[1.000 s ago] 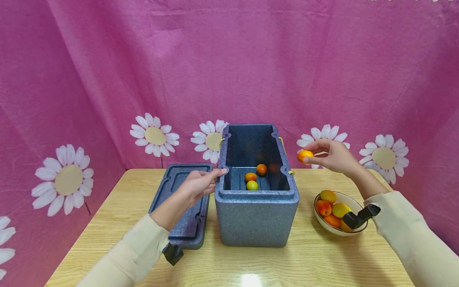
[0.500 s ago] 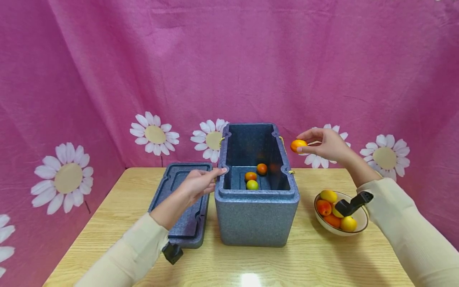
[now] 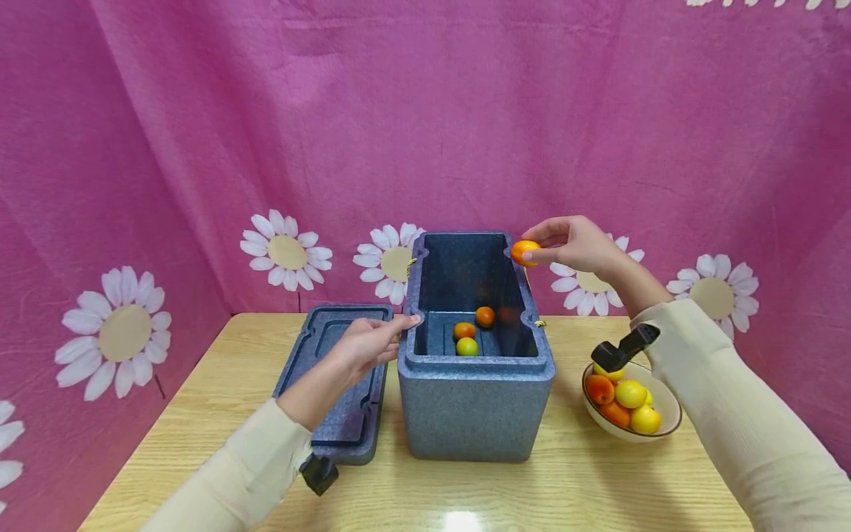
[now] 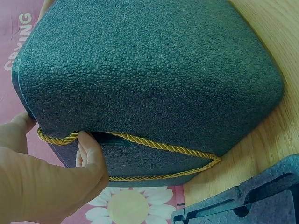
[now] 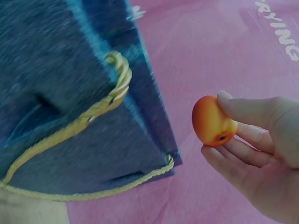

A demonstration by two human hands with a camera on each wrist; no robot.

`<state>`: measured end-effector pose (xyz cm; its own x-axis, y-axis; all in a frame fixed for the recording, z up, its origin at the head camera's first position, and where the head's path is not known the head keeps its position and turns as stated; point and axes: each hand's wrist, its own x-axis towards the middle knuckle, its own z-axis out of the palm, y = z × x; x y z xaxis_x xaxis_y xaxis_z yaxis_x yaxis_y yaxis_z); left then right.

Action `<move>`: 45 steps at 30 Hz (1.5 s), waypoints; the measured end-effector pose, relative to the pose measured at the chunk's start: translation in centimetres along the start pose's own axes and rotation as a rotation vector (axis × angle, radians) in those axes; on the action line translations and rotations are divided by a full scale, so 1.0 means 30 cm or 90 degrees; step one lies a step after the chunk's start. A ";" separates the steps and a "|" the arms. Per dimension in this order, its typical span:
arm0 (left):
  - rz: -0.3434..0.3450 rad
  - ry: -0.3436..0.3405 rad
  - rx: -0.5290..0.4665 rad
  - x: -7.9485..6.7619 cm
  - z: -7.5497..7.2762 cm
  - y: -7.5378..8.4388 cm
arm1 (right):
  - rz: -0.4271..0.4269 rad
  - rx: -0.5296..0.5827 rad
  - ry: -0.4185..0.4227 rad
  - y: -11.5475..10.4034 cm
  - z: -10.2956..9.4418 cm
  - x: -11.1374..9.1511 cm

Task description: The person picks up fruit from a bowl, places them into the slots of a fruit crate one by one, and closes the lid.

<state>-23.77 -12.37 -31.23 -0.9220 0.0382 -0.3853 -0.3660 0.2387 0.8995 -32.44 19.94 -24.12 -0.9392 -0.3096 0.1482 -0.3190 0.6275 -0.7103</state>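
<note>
A tall grey foam box (image 3: 472,417) stands without its lid on the table. Three small fruits lie at its bottom: a dark orange fruit (image 3: 484,317), an orange one (image 3: 464,331) and a yellow-green one (image 3: 467,346). My left hand (image 3: 366,343) grips the box's left rim, thumb on top, fingers bent below by the yellow rope (image 4: 163,148). An oval orange-yellow fruit (image 5: 210,120) with a dark spot is pinched between thumb and fingers of my right hand (image 3: 578,245). In the head view this fruit overlaps the box's far right rim.
The grey lid (image 3: 342,414) lies left of the box, partly behind my left hand. At the right a cream bowl (image 3: 670,406) holds several red, orange and yellow fruits (image 3: 630,394). A pink curtain (image 3: 465,111) with white daisies hangs behind the wooden table (image 3: 565,488).
My right hand has moved left and away from me with the orange-yellow fruit, from beside the box to its far right rim. The left hand has stayed at the left rim.
</note>
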 end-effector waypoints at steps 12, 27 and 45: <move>0.005 -0.003 -0.002 -0.001 -0.002 0.003 | -0.012 -0.031 -0.049 -0.097 0.007 0.084; 0.002 0.010 0.007 0.004 -0.008 -0.007 | 0.016 0.018 -0.044 -0.119 0.123 0.243; 0.004 0.012 0.010 0.010 0.001 -0.001 | 0.019 -0.046 -0.071 -0.105 0.249 0.299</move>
<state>-24.03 -12.35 -31.38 -0.9264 0.0215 -0.3760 -0.3587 0.2540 0.8982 -38.90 9.84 -25.70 -0.9299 -0.3649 0.0470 -0.3027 0.6863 -0.6614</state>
